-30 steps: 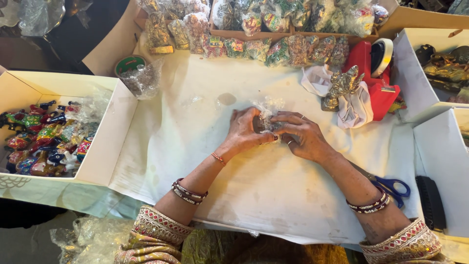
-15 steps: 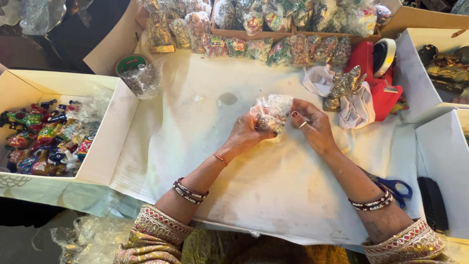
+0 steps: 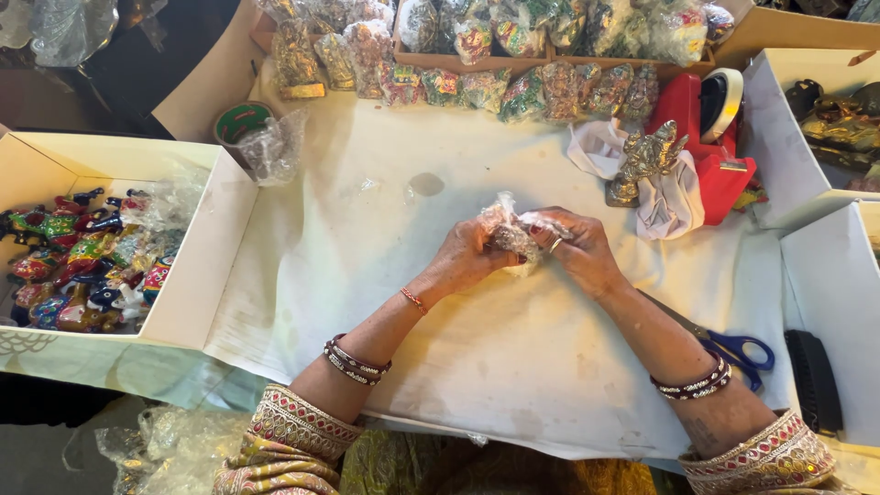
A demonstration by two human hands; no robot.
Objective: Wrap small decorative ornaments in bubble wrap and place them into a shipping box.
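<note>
A small figurine [image 3: 515,240] in crinkly clear plastic wrap is sitting near the middle of the white cloth [image 3: 458,348], toward its far edge. The left hand [image 3: 467,252] and right hand [image 3: 577,247] are both pinching it, fingers curled tight. Blue-handled scissors [image 3: 733,346] are lying by the right edge.

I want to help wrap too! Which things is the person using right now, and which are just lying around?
In use:
- left hand and right hand, both closed around the small bundle
- small figurine in clear plastic wrap

Lying about:
- blue-handled scissors
- red tape dispenser
- unwrapped metal figurine on white cloth
- box of painted figurines
- row of wrapped figurines
</note>
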